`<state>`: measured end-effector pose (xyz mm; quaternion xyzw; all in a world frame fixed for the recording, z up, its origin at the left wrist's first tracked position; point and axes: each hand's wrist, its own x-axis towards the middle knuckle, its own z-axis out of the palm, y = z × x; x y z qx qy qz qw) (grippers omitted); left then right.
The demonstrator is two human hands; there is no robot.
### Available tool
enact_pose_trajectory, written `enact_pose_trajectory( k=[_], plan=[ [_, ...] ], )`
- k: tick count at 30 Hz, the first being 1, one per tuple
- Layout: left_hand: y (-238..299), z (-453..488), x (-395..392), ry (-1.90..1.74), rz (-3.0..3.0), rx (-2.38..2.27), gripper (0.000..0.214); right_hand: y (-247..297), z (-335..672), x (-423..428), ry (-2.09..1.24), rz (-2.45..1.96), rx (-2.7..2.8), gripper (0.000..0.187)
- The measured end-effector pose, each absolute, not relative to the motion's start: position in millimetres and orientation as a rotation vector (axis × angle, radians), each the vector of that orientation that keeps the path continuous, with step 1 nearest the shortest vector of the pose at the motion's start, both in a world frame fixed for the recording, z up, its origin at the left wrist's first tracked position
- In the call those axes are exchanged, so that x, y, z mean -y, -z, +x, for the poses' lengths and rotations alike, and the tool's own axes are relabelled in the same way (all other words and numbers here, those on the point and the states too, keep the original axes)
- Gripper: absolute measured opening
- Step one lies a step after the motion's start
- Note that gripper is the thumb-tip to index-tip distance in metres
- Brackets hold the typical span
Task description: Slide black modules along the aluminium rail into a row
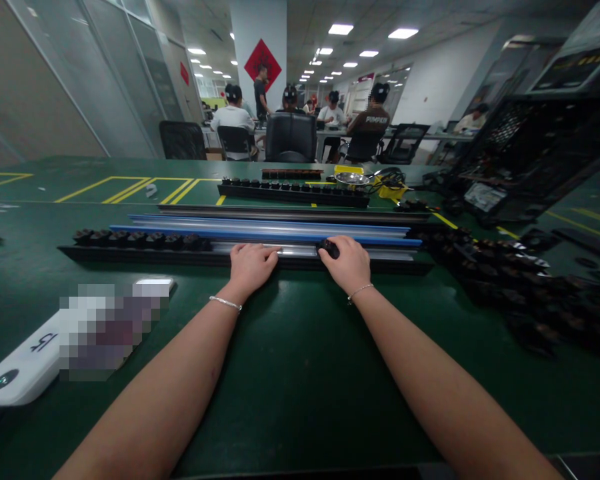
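Observation:
A long black rail (145, 257) lies across the green table, with a silvery channel along its top. Several small black parts (140, 239) sit in a row on its left half. My left hand (253, 263) rests on the rail just right of that row, fingers curled over the channel and thumb at the front. Between the fingertips of my right hand (350, 260) is a small black part (329, 249), held at the rail's right half; its far side is hidden by the fingers. Blue-edged rails (280, 227) lie right behind.
Loose black parts (510, 280) are heaped at the right. Another filled black rail (290, 192) lies farther back, near a metal dish (353, 179) and cables. A white device (25, 360) is at the left front, beside a blurred-out item. People sit at tables beyond.

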<state>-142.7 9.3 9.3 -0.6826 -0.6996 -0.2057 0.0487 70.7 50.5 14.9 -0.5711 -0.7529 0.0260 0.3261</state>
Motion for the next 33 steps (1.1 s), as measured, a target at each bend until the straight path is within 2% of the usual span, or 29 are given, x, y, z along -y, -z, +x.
enact_pose_trajectory(
  k=[33],
  plan=[
    [-9.9, -142.9, -8.6, 0.617, -2.09, 2.137, 0.04, -14.4, 70.5, -53.7, -0.069, -1.526, 1.95, 0.029]
  ],
)
